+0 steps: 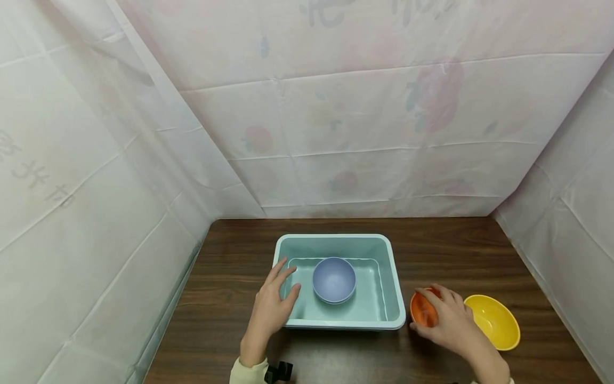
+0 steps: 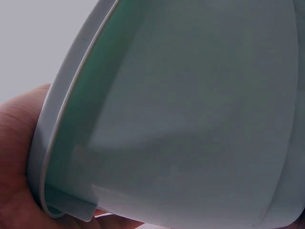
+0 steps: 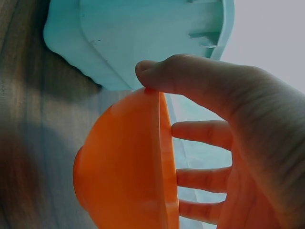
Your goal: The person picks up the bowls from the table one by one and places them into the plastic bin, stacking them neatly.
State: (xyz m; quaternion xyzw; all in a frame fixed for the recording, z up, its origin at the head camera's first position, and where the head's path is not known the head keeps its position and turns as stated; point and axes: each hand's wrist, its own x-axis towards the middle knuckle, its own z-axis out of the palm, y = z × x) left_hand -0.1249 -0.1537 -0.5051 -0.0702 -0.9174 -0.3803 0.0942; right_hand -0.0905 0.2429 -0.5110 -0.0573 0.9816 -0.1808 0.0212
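Note:
My right hand holds an orange bowl by its rim, just right of the basin. In the right wrist view the thumb lies at the edge of the orange bowl, with several fingertips along its open side. My left hand is at the left rim of a pale green rectangular basin, its fingers spread and reaching over that rim. In the left wrist view the basin's outer wall fills most of the picture. Inside the basin sits a periwinkle bowl, with a second rim showing under it.
A yellow bowl stands on the dark wooden table, right beside my right hand. White printed sheeting hangs behind the table and along both sides.

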